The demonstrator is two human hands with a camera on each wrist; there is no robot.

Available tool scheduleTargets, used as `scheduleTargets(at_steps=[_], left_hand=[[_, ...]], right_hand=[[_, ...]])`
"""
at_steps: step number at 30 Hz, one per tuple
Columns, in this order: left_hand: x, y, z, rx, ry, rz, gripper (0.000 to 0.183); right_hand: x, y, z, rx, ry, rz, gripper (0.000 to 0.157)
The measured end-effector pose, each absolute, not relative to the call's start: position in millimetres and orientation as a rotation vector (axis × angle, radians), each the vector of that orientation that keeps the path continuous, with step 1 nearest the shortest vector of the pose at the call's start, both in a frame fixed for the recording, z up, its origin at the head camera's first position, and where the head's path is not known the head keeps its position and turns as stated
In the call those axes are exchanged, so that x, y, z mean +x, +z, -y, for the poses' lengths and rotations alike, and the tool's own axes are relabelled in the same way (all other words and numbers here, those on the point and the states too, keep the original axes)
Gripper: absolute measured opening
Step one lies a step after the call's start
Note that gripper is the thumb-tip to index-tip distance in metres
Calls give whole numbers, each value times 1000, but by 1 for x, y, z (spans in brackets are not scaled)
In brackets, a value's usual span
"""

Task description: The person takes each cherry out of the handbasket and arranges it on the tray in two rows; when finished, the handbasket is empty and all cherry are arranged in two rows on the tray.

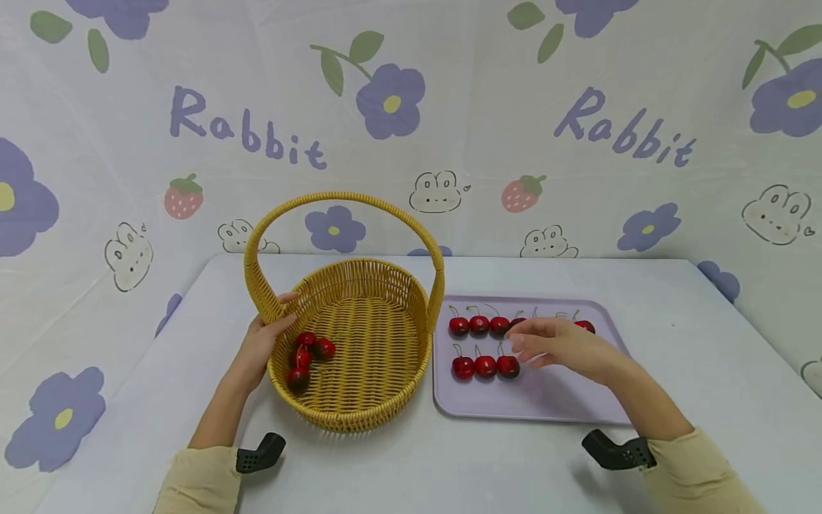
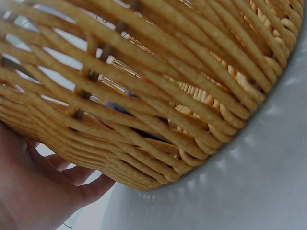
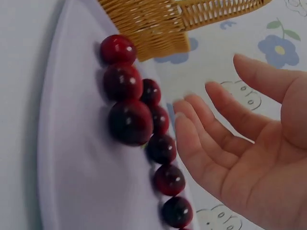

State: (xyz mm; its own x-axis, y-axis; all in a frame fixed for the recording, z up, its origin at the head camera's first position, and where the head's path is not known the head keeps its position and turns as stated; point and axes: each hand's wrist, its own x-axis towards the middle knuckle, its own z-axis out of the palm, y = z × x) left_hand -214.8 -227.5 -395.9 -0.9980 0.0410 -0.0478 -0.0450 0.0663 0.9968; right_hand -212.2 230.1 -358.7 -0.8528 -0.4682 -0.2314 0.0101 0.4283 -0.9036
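Note:
A round yellow wicker basket with a tall arched handle stands on the left. My left hand grips its left rim at the foot of the handle; the left wrist view shows that hand against the woven side. Several dark red cherries lie inside, toward the left. To the right, a lilac tray carries two rows of cherries with stems. Over the tray hovers my right hand, fingers apart and holding nothing, as the right wrist view confirms. It hides part of the back row.
Everything stands on a white table. Behind it hangs a printed cloth with flowers, rabbits and lettering. The basket's arched handle rises high above the rim, and its right side stands close to the tray's left edge.

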Motion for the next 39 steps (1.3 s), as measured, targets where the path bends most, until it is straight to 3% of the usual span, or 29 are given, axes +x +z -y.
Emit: scheduleTargets(at_steps=[18,39], left_hand=[[-216,-397,230,-14,2101,-2241,47],[-218,-400,229,-7,2111,-2247,46]], right_hand=[[-217,-325,-167,-595,-1417,-1910,42],[-216,-319,-87,-721,-1407,-1832,38]])
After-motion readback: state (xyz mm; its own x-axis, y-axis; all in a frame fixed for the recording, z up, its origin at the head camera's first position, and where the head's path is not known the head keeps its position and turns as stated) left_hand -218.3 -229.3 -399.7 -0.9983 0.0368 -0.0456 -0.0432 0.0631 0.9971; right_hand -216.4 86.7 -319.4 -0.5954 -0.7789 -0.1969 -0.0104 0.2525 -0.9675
